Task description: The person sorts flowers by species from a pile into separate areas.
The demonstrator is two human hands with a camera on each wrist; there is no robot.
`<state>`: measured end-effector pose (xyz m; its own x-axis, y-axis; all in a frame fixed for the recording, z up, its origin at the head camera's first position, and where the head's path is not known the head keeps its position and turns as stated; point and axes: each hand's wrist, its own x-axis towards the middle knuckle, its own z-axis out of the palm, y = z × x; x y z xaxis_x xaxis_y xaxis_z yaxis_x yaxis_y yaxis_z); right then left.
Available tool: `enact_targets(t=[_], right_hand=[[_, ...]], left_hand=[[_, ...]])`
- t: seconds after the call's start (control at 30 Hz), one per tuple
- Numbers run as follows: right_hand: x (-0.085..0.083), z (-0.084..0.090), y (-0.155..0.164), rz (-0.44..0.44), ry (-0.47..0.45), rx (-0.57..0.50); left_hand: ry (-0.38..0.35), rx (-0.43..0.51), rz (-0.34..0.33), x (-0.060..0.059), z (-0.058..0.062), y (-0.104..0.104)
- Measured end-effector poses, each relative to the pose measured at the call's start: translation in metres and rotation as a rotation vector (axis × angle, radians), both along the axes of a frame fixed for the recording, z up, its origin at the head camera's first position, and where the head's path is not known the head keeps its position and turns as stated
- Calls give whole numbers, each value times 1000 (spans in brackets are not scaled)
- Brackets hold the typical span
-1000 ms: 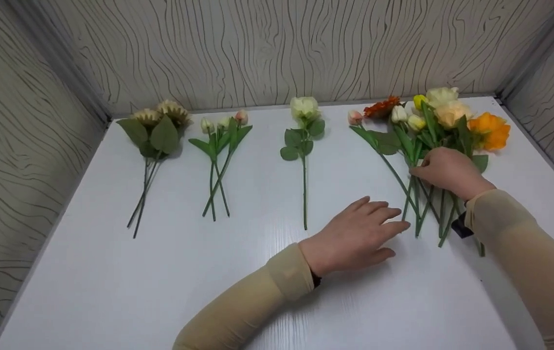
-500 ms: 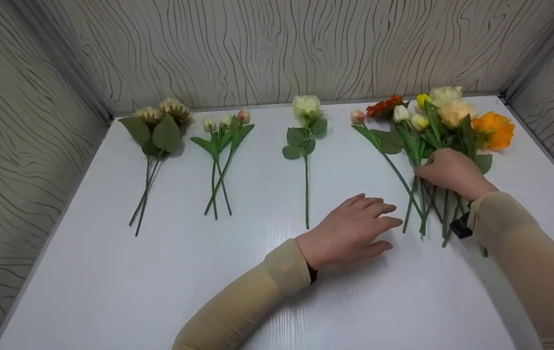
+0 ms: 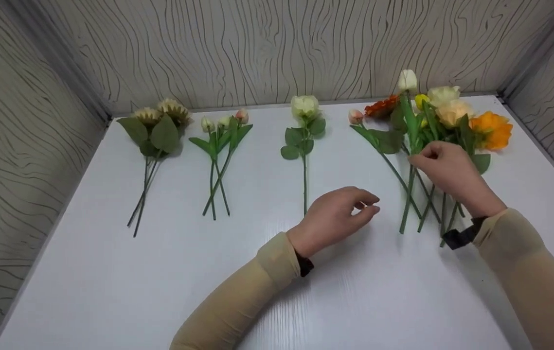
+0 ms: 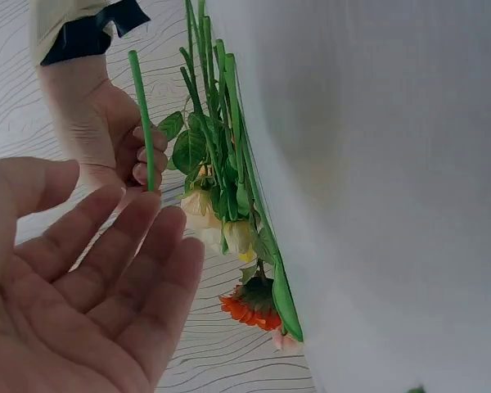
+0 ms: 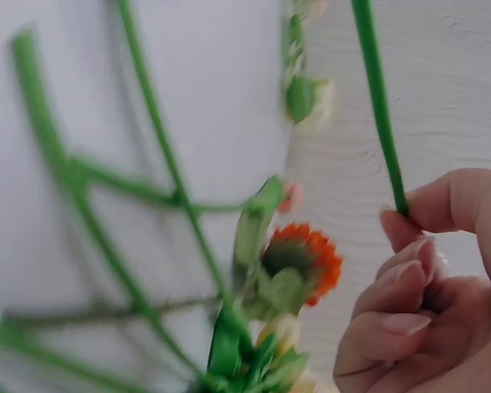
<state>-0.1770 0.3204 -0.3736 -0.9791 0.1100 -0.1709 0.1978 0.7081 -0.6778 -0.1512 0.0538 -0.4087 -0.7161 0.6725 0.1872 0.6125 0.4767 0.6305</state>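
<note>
My right hand (image 3: 449, 170) pinches the green stem of a white tulip (image 3: 407, 80) between thumb and forefinger. In the right wrist view the stem (image 5: 380, 115) stands free of the pile, up off the table. Under and behind it lies a mixed heap: a pink tulip (image 3: 355, 116), an orange-red daisy-like flower (image 3: 381, 106), a yellow tulip (image 3: 421, 101), a peach rose (image 3: 453, 114), a cream bloom (image 3: 444, 94) and a large orange flower (image 3: 491, 130). My left hand (image 3: 332, 218) hovers near the lower stem of a single white rose (image 3: 305, 107), holding nothing, its fingers loosely bent.
On the white table (image 3: 135, 291), two beige sunflower-like flowers (image 3: 174, 112) lie crossed at the far left. Beside them is a small group of tulips (image 3: 216, 146), two whitish and one pink. Wood-patterned panels (image 3: 257, 48) wall the table at the back and sides.
The white tulip has come up out of the heap in my right hand, its head now above the others. My left hand has shifted slightly left, its fingers and thumb drawing closer together.
</note>
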Motion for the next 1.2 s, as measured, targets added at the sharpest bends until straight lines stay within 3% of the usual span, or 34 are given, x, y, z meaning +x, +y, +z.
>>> enact_targets(t=[0.1,0.23,0.47,0.63,0.83,0.93,1.2], right_hand=[[4,3,-21,-28,83,-100],[8,2,-46,-35,205,-211],[10,-6,-71,-29,329,-286],[7,-8,-77,-5,308,-396],[3,-9,-71,28,236,-796],[2,-10,-70,19,206,-910],[4,-11,-76,20,194,-902]], left_hand=[[-196,124,50,-5,0,-4],[-364,239,75,-9,-1,-6],[-521,381,96,-12,-3,-6],[-543,406,111,-14,-3,-9],[-502,355,98,-15,-4,-9],[-503,331,110,-15,-4,-8],[-504,390,147,-18,-3,-12]])
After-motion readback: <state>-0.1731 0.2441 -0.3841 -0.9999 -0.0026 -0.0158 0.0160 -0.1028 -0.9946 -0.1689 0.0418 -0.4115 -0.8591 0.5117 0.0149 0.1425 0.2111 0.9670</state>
